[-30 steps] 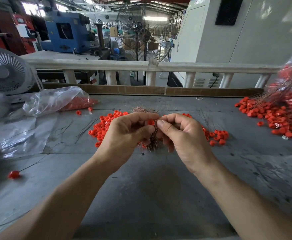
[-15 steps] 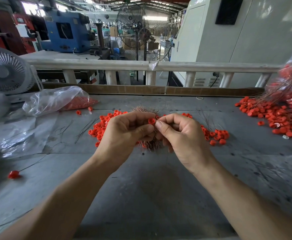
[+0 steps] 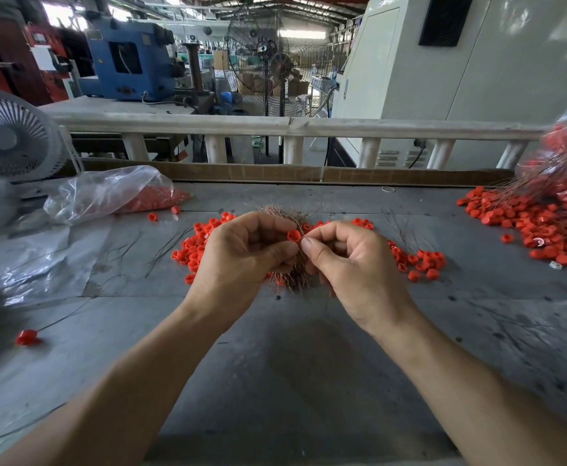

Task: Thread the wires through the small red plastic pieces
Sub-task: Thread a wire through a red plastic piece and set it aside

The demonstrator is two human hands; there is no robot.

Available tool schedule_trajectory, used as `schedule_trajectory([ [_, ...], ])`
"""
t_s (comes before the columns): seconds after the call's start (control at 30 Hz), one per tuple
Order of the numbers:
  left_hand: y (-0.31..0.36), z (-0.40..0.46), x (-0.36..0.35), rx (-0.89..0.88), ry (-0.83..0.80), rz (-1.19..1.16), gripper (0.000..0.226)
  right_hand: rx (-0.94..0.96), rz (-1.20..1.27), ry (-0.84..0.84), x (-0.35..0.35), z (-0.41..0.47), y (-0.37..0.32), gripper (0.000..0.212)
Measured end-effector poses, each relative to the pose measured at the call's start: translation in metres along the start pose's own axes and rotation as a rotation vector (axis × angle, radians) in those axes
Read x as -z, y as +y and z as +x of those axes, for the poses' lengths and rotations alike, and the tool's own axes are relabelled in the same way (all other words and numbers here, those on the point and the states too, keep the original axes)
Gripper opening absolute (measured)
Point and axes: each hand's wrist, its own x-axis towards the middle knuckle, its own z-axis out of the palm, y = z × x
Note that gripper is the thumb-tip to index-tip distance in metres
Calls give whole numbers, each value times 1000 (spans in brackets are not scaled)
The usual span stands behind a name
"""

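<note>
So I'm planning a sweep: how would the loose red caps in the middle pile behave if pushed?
The red caps look small, hollow and round, so probably light and apt to roll or scatter. The gray table looks flat and smooth, so they would likely slide easily.

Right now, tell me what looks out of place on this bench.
One red piece on a wire lies alone near the table's left edge, far from the finished heap at the right. Loose wires are strewn left of the middle pile. Otherwise nothing stands out.
</note>
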Motion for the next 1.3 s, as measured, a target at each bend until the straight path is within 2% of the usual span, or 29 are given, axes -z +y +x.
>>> schedule_trajectory([
  [0.53,6,-2,-1,75,12,-102,19,45,-44,31,1,3,5,11],
  [0.93,6,0,0,144,-39,-152,27,-10,13,-58,2,3,3,11],
  [1.13,7,0,2,151,-39,-184,19,-50,167,-116,2,1,-2,27],
  [1.3,8,0,2,146,-57,-204,26,-92,200,-128,1,0,-4,21],
])
